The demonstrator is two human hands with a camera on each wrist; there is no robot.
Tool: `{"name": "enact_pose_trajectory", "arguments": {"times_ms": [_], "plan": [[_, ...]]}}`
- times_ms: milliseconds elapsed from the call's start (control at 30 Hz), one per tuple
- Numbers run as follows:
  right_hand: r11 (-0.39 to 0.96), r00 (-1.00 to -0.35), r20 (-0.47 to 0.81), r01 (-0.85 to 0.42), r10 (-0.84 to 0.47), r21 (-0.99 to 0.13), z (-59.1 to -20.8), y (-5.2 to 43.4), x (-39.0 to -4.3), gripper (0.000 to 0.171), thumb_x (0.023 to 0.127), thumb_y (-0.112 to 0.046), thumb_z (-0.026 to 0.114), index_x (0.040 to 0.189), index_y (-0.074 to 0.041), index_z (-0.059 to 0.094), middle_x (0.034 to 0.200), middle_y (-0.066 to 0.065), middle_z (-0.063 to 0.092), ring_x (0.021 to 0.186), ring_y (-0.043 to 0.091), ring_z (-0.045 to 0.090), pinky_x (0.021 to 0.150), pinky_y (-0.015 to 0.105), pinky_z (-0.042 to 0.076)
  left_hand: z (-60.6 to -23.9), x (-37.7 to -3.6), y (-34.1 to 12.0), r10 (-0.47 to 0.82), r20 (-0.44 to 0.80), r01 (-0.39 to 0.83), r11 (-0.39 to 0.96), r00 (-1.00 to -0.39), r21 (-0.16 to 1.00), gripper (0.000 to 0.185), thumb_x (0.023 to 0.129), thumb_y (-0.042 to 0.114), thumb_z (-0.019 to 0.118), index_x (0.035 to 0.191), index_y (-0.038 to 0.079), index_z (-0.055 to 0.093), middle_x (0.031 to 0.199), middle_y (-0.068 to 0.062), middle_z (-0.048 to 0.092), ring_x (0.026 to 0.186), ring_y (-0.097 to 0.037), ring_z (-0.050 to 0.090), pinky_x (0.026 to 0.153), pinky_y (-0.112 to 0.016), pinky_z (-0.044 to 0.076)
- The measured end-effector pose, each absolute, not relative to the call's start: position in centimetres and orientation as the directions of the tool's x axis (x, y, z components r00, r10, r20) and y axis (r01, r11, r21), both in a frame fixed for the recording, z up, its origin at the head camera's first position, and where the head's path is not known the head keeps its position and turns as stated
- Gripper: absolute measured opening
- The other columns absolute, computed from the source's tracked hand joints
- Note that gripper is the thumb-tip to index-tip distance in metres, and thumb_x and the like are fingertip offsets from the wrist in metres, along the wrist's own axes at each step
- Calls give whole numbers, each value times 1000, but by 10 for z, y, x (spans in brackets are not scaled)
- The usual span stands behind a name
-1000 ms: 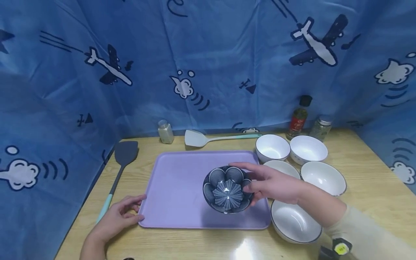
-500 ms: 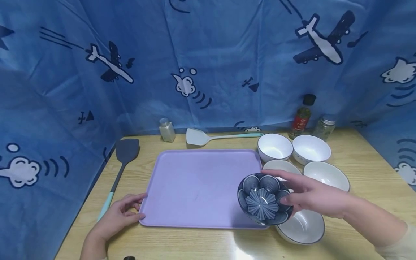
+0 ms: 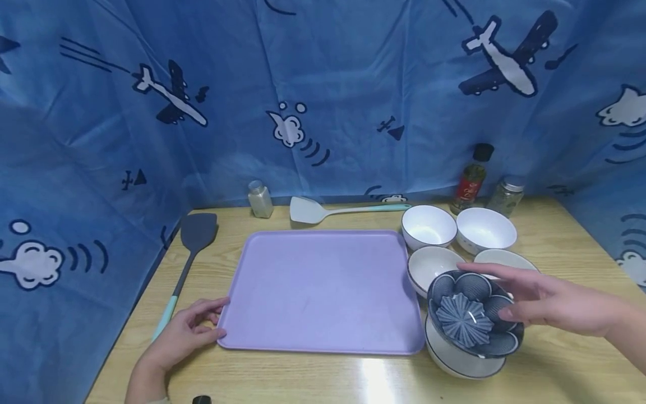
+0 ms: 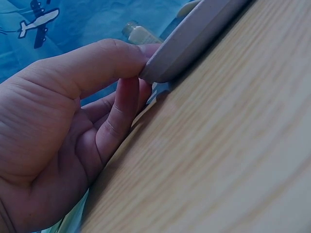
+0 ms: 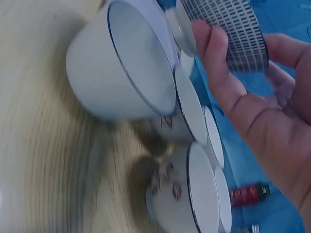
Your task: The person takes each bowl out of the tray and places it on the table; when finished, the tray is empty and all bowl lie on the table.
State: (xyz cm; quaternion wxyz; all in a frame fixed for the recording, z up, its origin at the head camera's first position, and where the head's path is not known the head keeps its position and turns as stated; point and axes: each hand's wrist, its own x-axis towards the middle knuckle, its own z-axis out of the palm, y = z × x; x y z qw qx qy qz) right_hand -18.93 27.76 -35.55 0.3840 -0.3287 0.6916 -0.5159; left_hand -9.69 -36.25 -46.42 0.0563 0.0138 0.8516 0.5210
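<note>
Your right hand (image 3: 555, 306) is gripping the patterned blue bowl (image 3: 471, 320) by its rim, tilting it above the nearest white bowl (image 3: 456, 356), just right of the purple tray (image 3: 323, 292), your left hand (image 3: 184, 334) is pinching the tray's near-left corner, grey spatula (image 3: 194, 238) lying beyond.

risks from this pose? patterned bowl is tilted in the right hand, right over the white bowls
1. The right hand grips the patterned bowl only at its rim, steeply tilted; it might slip.
2. It hangs just above the nearest white bowl; lowering it tilted could clink or chip the rims.
3. The left hand pinches only the purple tray at its corner, so a bump could shift it.
</note>
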Motion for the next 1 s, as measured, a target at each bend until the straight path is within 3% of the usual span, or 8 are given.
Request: {"name": "enact_pose_trajectory", "arguments": {"times_ms": [100,233,333,467,667,733,867,1000], "plan": [[333,-502,-263,-53,-824,-942,-357,295,-192,69,103,1,38,162,-20,8,160,-19,23,135,-7,36,95,28,50,-464,-97,-362,78,-90,-45,453,-993,890,60,83,16,82,137,6,59,120,-12,57,97,-5,58,75,-21,54],[444,-501,-368,-37,-784,-895,-359,315,-195,71,103,-5,41,162,-25,8,159,-26,17,130,-18,30,95,50,50,-464,-97,-361,75,-101,-57,450,-992,891,60,83,17,82,137,8,59,122,-13,57,97,-6,58,75,-21,54],[468,-507,-380,-53,-774,-882,-362,328,-197,72,101,-3,45,162,-23,11,163,-19,15,134,-20,25,101,43,46,-464,-97,-362,76,-102,-58,451,-992,891,60,82,17,82,137,7,59,122,-13,57,97,-6,58,76,-21,54],[417,-507,-296,-141,-809,-898,-370,345,-201,73,98,3,49,161,-13,16,166,-3,20,139,-17,22,99,13,35,-464,-97,-362,73,-102,-58,451,-992,891,61,82,16,82,137,7,59,121,-12,56,97,-6,58,76,-21,54],[304,-493,-106,-343,-864,-889,-388,371,-204,73,91,12,47,158,-1,19,165,3,26,144,-13,19,99,13,36,-463,-97,-362,73,-120,-75,448,-990,891,61,82,16,82,138,6,59,121,-13,56,97,-6,58,76,-21,54],[329,-510,-111,-360,-853,-873,-393,378,-204,73,91,11,47,158,-1,20,165,1,25,144,-15,18,97,14,37,-463,-97,-361,74,-123,-77,449,-990,890,61,82,16,82,138,6,59,121,-13,57,97,-6,58,76,-21,53],[450,-553,-249,-262,-795,-854,-398,386,-205,72,96,3,47,160,-12,18,163,-18,23,136,-25,15,94,22,44,-462,-96,-361,75,-105,-60,448,-992,892,61,82,15,82,137,6,59,119,-13,56,96,-6,58,76,-21,53],[435,-563,-225,-271,-795,-859,-400,388,-204,72,94,4,49,159,-9,20,164,-13,25,138,-23,16,99,20,41,-462,-96,-362,86,-87,-40,450,-992,892,61,82,15,82,138,6,59,119,-13,56,97,-6,58,76,-21,54]]}}
